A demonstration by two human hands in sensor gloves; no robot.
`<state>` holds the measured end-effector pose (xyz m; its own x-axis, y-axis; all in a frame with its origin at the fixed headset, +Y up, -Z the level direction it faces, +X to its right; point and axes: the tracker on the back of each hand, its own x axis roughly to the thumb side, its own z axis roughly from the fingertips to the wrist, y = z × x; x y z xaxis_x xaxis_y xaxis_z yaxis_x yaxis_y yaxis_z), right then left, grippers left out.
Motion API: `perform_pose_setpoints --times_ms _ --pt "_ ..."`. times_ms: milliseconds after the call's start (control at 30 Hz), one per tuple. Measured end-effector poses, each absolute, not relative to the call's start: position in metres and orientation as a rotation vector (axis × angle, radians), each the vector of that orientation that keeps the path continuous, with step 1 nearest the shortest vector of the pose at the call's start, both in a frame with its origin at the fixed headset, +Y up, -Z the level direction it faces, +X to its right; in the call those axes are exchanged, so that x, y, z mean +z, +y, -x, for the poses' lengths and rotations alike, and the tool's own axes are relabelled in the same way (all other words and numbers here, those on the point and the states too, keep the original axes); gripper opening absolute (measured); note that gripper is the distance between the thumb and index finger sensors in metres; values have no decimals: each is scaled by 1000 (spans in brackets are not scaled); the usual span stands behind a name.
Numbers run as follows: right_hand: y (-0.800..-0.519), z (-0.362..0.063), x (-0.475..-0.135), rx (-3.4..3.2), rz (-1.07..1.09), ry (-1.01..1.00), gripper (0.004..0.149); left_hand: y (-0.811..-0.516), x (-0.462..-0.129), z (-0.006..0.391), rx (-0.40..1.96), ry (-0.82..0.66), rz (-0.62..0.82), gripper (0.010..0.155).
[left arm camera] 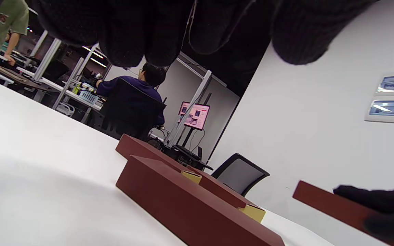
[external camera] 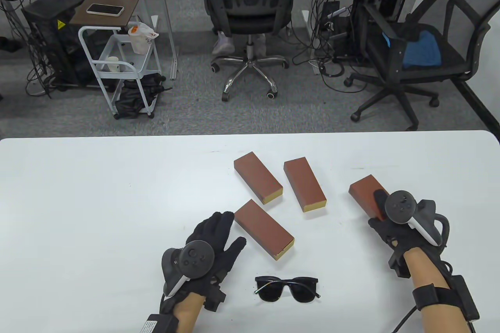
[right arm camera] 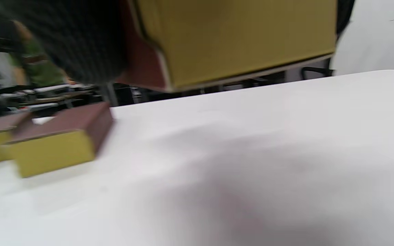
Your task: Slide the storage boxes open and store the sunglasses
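Fingers of the right hand [external camera: 390, 227] curl round the right-most storage box [external camera: 365, 194], thumb laid on its brown top; the right wrist view shows that box lifted clear of the worktop [external camera: 97, 200], its yellow drawer end facing the camera. The left hand [external camera: 213, 245] lies with its grip apart, fingers straight and spread, holding nothing, fingertips just beside the far corner of the near box [external camera: 264, 228]. That box lies slantwise at the middle of the worktop, yellow end toward the person. Two more boxes lie beyond it, side by side and apart: the left one [external camera: 258, 177] and the middle one [external camera: 304, 184], both with yellow ends turned near. All four appear slid closed. Sunglasses [external camera: 287, 288], black and folded, lie on the worktop near the front edge, between the two hands, close to the near box but not touching it.
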<state>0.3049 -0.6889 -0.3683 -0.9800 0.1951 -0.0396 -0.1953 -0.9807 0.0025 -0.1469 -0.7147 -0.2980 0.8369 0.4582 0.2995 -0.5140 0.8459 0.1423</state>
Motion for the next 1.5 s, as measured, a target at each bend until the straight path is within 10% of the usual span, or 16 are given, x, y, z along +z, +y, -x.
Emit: perform_pose_setpoints --times_ms 800,1500 --pt "-648 -148 -314 2733 -1059 168 74 -699 -285 121 362 -629 -272 96" --pt "-657 -146 -309 2621 -1063 -18 89 -695 -296 130 576 -644 -61 95"
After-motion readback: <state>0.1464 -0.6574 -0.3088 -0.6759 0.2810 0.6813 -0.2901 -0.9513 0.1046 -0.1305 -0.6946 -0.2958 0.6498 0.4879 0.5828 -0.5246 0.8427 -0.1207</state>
